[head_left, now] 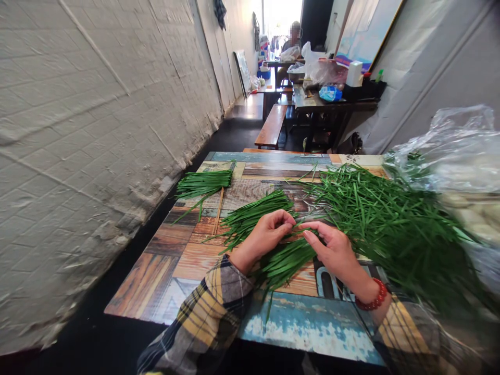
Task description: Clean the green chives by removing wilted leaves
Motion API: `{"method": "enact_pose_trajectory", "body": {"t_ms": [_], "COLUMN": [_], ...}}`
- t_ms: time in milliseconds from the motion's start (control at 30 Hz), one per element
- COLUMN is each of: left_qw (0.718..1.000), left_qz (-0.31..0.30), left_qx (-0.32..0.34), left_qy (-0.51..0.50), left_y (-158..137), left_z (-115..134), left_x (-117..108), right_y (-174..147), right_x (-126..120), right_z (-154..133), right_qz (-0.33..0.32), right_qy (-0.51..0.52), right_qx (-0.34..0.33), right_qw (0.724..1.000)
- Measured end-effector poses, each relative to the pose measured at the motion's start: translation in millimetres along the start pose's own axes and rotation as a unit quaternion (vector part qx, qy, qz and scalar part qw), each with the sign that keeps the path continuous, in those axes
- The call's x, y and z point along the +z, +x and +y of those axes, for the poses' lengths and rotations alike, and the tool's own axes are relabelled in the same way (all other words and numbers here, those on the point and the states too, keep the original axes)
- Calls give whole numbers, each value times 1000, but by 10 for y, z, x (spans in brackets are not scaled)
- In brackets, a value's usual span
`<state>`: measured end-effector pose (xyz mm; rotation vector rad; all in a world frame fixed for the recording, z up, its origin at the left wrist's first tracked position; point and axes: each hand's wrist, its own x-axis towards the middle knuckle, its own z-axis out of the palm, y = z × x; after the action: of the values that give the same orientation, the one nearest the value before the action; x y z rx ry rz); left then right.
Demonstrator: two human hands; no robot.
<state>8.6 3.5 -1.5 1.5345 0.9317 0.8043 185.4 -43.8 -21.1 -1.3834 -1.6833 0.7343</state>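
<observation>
Over the middle of the table, my left hand (269, 233) pinches thumb and forefinger together on what looks like a garlic chive, mostly hidden. My right hand (333, 249) faces it, forefinger stretched toward the left fingertips and thumb apart. Beneath and between both hands lies a bunch of garlic chives (287, 263). Another bunch (250, 219) rests just beyond my left hand. Farther left is a neat chive bundle (203, 183) with thin wooden skewers (219, 211) at its end. A large loose pile of chives (371, 208) spreads beyond and right of my right hand.
The patchwork-patterned table (156, 271) stands beside a white brick wall (78, 130). A clear plastic bag (461, 151) sits at its right side. Beyond are a wooden bench (271, 126), a dark table (328, 104) with bags and boxes, and a seated person (294, 39).
</observation>
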Motion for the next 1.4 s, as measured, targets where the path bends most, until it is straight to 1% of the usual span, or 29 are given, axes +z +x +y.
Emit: {"method": "enact_pose_trajectory", "body": {"t_ms": [133, 333, 500, 700, 933, 1167, 1400], "left_qw": [1000, 999, 998, 997, 997, 997, 998], "left_qz": [-2, 28, 16, -2, -6, 3, 2], "left_qx": [-3, -15, -25, -32, -27, -21, -14], "left_qy": [-11, -28, -60, -67, -65, -68, -61], "left_y": [-3, 11, 14, 6, -9, -15, -19], "left_z": [20, -21, -55, -41, -23, -16, -23], "left_x": [10, 8, 3, 14, 24, 24, 21], "right_y": [-2, 2, -2, 6, 9, 1, 10], "right_x": [5, 9, 13, 14, 16, 34, 35], "right_z": [-4, -18, -20, -15, -18, 10, 13], "right_qz": [-1, -1, -3, 0, -8, -9, -7], "right_qy": [1, 0, 6, 0, 14, 37, 30], "right_qx": [7, 10, 5, 3, 4, 7, 13], "right_qw": [1000, 1000, 1000, 1000, 1000, 999, 999]}}
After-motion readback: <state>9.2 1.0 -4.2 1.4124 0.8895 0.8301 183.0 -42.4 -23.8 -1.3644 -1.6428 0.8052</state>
